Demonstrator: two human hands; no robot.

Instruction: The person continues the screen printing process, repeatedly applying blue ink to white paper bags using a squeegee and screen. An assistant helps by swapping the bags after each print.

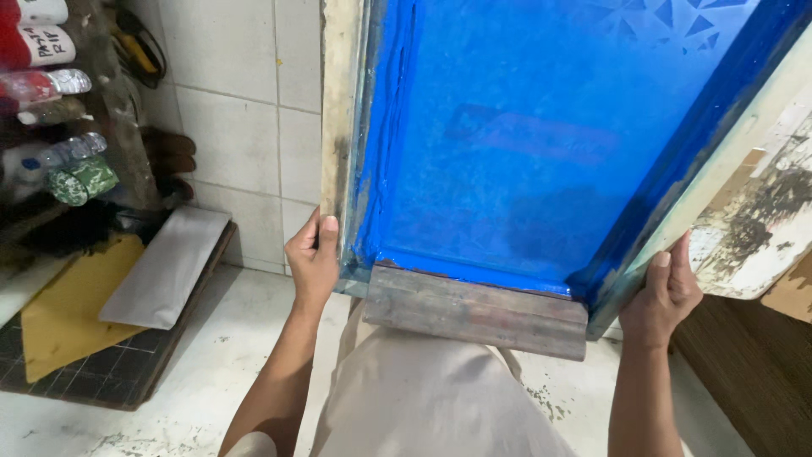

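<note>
— What does the person hold there, in the middle of the frame?

— A screen-printing frame (pixel 541 161), wooden, with blue-coated mesh. It fills the upper centre and right of the frame. The left hand (pixel 313 258) is closed around its left wooden side, thumb on the front. The right hand (pixel 668 292) grips the right side, low, fingers wrapped on the edge.

— And the brown piece at the lower edge?

— It is a wooden squeegee (pixel 478 311), lying across the bottom of the blue mesh, touching it, between both hands. Under it I see the person's beige clothing (pixel 423 398).

— What is around?

— At the lower left a black cutting mat (pixel 93 372) lies on the floor, with a yellow sheet (pixel 68 309) and a grey envelope (pixel 169 267) on it. In the upper left, bottles (pixel 51 85) lie on a shelf beside the white tiled wall (pixel 245 127).
</note>
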